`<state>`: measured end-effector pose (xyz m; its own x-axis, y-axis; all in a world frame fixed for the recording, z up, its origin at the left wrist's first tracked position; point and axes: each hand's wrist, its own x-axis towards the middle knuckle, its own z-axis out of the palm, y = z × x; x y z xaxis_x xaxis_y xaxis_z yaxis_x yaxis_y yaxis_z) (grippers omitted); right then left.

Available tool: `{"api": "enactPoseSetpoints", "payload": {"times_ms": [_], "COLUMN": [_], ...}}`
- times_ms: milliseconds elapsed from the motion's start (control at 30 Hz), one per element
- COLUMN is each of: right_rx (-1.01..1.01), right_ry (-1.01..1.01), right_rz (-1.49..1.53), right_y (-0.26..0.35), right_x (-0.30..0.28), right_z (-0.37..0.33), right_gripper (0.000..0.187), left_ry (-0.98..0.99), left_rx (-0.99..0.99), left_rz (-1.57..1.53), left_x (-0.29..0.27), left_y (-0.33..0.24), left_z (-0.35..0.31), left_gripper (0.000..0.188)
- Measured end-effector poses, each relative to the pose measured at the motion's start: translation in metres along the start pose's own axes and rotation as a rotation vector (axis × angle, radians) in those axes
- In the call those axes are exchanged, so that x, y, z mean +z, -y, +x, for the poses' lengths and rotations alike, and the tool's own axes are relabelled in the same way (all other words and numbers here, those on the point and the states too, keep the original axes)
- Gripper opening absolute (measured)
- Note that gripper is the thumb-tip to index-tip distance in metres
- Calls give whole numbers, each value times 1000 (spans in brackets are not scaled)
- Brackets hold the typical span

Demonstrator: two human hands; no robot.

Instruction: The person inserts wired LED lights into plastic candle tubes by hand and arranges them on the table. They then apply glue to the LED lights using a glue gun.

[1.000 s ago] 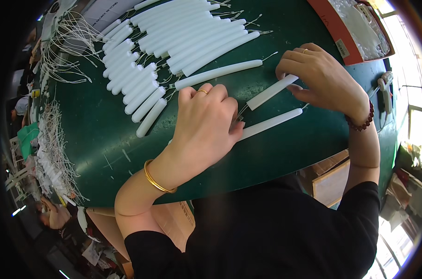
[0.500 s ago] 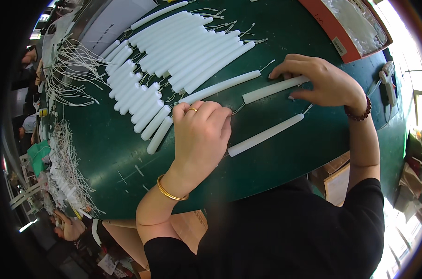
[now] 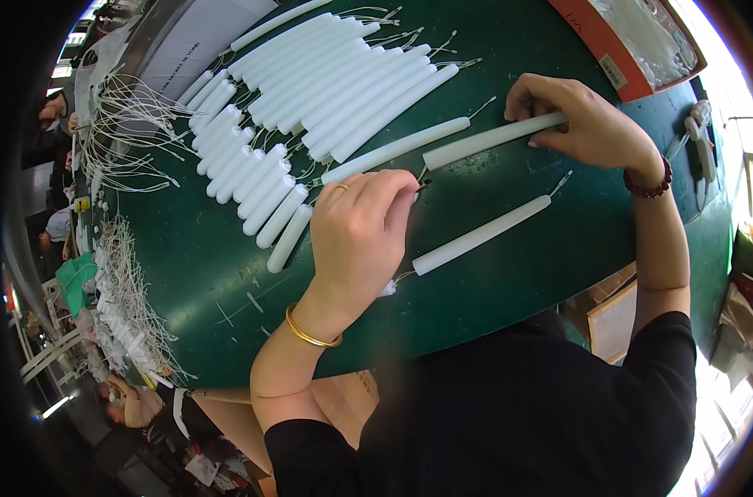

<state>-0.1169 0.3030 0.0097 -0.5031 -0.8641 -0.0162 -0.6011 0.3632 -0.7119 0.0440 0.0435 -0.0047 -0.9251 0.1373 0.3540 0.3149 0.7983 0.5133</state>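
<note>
My right hand (image 3: 593, 120) holds the right end of a white stick candle (image 3: 488, 147) between thumb and fingers, slanted over the table. Near its left end, my left hand (image 3: 353, 236) pinches with thumb and index finger at the wick (image 3: 421, 176) coming from that candle; its fingers hide most of the wick. Just above lies another candle (image 3: 397, 150), its wick pointing right. A further candle (image 3: 482, 236) rests below, nearer my body, with thin wick at both ends. A small white tip (image 3: 388, 288) shows past my left wrist.
Several white candles (image 3: 351, 87) lie in slanted rows on the green table (image 3: 459, 311). At left hang loose white wicks (image 3: 136, 124) beside a grey box (image 3: 196, 45). An orange box (image 3: 593, 50) with clear plastic is at upper right, near pliers-like tool (image 3: 698, 137). Other people sit farther left.
The held candle's left end has come closer to my left fingers, and my right hand has lifted slightly, its grip now near the candle's right end. The whole view has shifted a little.
</note>
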Motion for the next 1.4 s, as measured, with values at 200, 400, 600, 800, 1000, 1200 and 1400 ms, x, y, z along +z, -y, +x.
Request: {"api": "enactPoseSetpoints", "payload": {"times_ms": [200,400,600,800,1000,1200,1400], "right_rx": [-142,32,4,71,48,90,93], "right_ry": [-67,-52,-82,-98,-125,-127,-91], "right_rz": [75,12,71,105,92,61,25], "right_y": [-16,-20,-17,-23,-16,-7,-13], "right_x": [2,-4,0,-4,0,0,-3], "right_z": [0,-2,0,-4,-2,-2,-3], "right_gripper": [23,24,20,20,18,17,22], "left_ry": [-26,-6,-20,27,79,83,76], "left_rx": [-38,-85,-128,-156,-26,-89,-150], "left_rz": [-20,-26,-119,-96,19,-14,-164], "left_x": [1,0,0,-2,-2,-2,-1], "left_y": [0,0,1,2,2,0,-1], "left_z": [1,1,0,-1,-2,-3,-2], "left_gripper": [16,16,16,15,21,18,17]}}
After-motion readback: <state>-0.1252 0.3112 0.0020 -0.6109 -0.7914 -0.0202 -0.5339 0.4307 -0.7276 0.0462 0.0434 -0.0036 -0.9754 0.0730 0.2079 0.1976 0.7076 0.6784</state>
